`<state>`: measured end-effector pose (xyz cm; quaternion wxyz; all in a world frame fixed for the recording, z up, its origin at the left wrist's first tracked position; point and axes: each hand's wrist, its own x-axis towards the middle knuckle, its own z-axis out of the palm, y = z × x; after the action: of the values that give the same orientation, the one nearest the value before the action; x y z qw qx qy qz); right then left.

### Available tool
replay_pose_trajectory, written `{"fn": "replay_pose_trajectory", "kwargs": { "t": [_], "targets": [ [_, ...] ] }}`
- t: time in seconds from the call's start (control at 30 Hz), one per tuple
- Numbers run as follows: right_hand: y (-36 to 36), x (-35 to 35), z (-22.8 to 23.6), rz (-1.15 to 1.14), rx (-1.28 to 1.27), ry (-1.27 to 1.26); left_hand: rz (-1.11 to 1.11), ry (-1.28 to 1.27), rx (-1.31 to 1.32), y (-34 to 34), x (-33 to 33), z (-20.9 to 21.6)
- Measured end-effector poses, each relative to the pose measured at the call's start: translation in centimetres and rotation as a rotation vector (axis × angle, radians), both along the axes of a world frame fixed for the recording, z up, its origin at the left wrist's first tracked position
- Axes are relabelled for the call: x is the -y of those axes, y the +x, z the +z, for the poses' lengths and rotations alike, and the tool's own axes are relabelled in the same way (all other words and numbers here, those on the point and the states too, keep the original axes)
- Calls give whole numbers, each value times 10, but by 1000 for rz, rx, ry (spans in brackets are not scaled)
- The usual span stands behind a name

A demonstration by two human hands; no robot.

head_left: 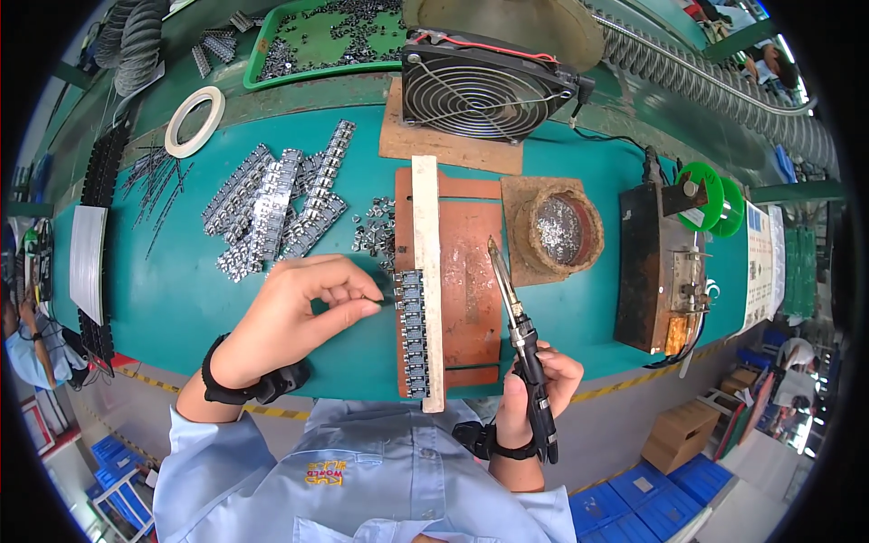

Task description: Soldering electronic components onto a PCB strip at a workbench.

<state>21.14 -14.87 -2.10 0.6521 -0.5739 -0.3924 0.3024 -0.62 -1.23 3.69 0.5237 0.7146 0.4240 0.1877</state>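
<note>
Brown board (471,271): reference piece of the layout, lying on the teal mat (579,335) in front of the person; every place below is read from it, left and right being the person's own
White strip (425,190): laid lengthwise over the left part of the brown board, overrunning its far and near edges
Component row (414,335): small dark parts set side by side against the white strip, on the near left part of the brown board
Left hand (312,312): just left of the brown board, thumb and forefinger pinched on a tiny dark piece, too small for me to identify from where I stand; the other fingers curled
Right hand (561,378): by the near right edge of the brown board, wrapped around the handle of the soldering iron
Soldering iron (522,335): pointed away from the person, its tip over the right part of the brown board; whether it touches the surface, I cannot tell
Loose parts (373,231): a scatter just left of the brown board
Part strips (272,208): a silvery and dark heap, farther left of the brown board
Crusted pot (593,237): round, just right of the brown board, with silvery material inside
Fan (484,100): black, with a wire grille, beyond the brown board
Metal box (644,281): well right of the brown board, a green reel (701,185) near its far end
Green tray (262,68): beyond and left of the brown board, strewn with small dark parts
</note>
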Motion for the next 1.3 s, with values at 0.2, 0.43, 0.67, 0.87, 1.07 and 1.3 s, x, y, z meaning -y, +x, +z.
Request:
{"fn": "replay_pose_trajectory", "kwargs": {
  "t": [0.2,0.43,0.67,0.87,1.07,1.3],
  "targets": [
    [0,0,2,13,3,-18,136,-538,262,-1,2,5],
    [4,0,0,21,51,-31,193,-790,368,3,8,-14],
    [6,0,-1,43,60,-13,241,-820,452,10,12,-22],
    [9,-3,-3,42,57,-2,241,-883,467,21,10,-24],
    [13,-4,-6,57,65,1,239,-878,476,23,10,-29],
    [17,-4,-4,57,69,6,252,-871,489,27,13,-28]
  ]
}}
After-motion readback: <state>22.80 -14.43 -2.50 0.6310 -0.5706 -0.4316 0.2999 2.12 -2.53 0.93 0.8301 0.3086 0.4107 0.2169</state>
